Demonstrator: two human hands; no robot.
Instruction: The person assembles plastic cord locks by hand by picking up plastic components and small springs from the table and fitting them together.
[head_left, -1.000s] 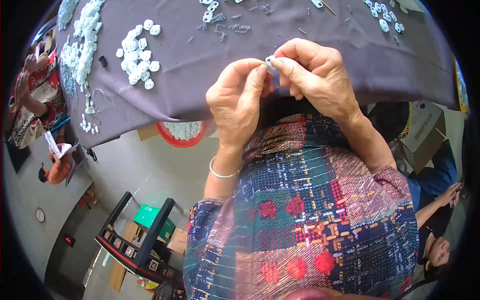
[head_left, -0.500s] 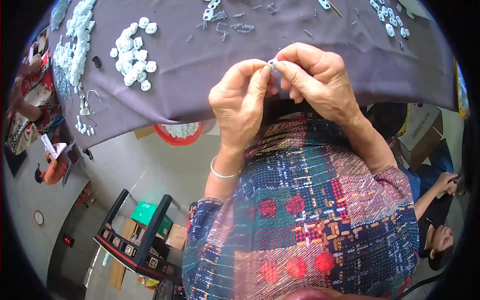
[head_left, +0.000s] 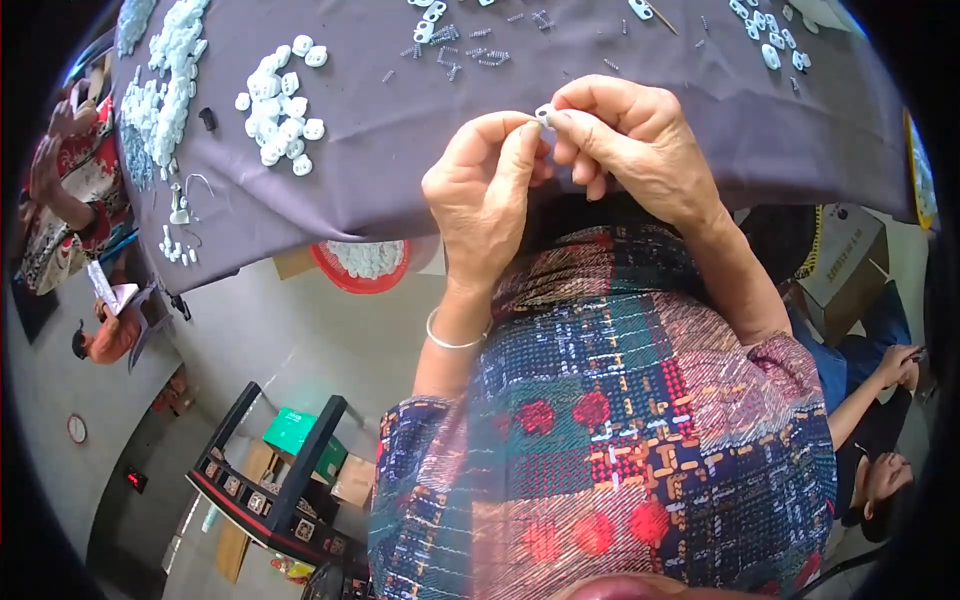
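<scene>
Pinching the small white piece [head_left: 544, 113] in the head view, your right hand [head_left: 650, 150] has thumb and forefinger closed on its right side. Your left hand [head_left: 482, 195] has thumb and forefinger pressed together just left of it; whether they grip anything is unclear. The piece sits between both hands, over the near part of the dark cloth [head_left: 370, 140], right hand nearer, its long axis too small to read. More of its pale, holed face shows than half a second ago.
</scene>
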